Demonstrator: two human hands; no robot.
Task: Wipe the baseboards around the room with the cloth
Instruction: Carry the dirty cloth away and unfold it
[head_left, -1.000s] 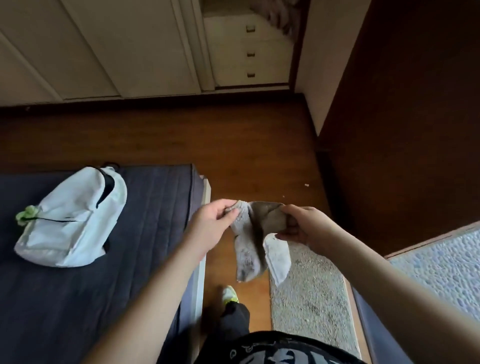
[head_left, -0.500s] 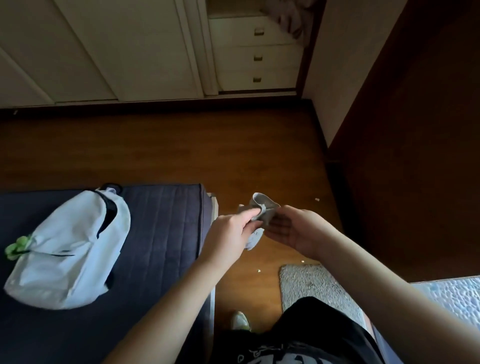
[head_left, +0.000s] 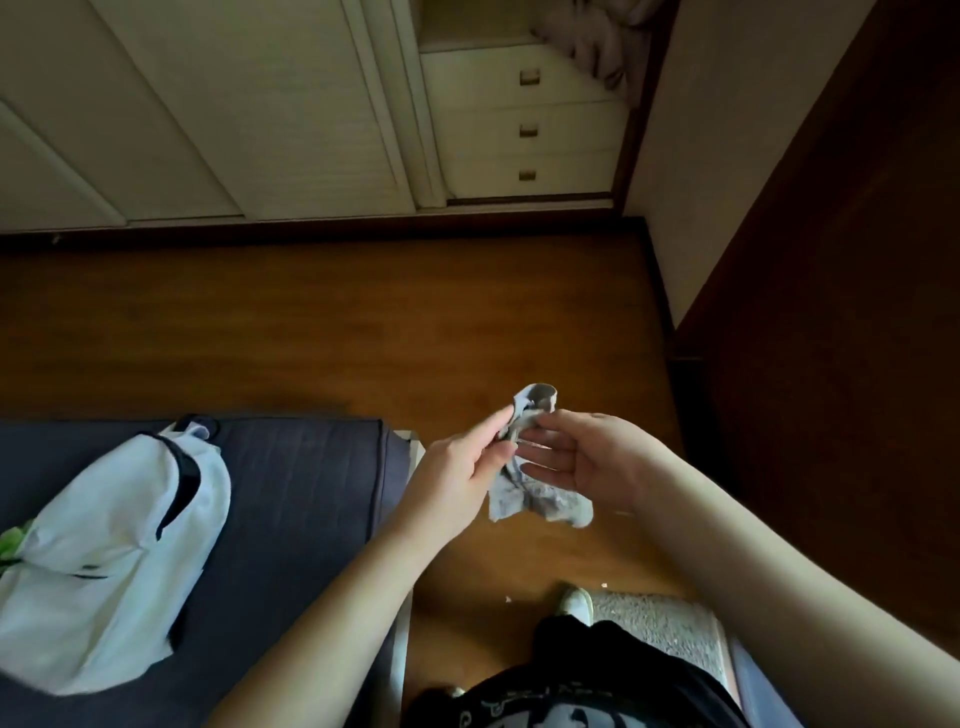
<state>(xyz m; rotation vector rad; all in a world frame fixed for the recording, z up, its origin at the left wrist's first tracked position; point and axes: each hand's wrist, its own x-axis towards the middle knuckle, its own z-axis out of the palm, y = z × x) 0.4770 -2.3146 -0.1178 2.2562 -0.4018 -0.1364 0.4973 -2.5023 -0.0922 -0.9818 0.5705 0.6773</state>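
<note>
1. Cloth (head_left: 524, 488): a small, stained grey rag is held in mid-air over the wooden floor (head_left: 311, 322), near the picture's centre and toward 4 o'clock. It touches no baseboard.
2. The left hand (head_left: 462, 467) pinches the cloth's upper part between thumb and forefinger, so a folded loop pokes up above the fingertips while the rest hangs limp below.
3. The right hand (head_left: 587, 457) meets it from 3 o'clock, with its thumb and first finger nipping the same upper fold. Its other fingers are loosely spread under the hanging part.
4. This two-handed hold looks like the person is bunching or refolding the rag into a pad, probably to get a firm wiping face before bending down.
5. The nearest dark baseboard (head_left: 363, 228) runs along the foot of the cream wardrobe doors (head_left: 234, 104) at 12 o'clock, then turns down the right-hand wall at 2 o'clock. Both stretches are well apart from the cloth, so wiping has likely not begun on either.
6. A white backpack (head_left: 104, 561) lies on the dark bed (head_left: 301, 493) at 8 o'clock, out of the way. A pale mat (head_left: 654, 623) lies by the person's feet at 5 o'clock.
7. Writing: a pale print on the person's dark shirt (head_left: 571, 706) at 6 o'clock is too cut off to read. No other label shows.
</note>
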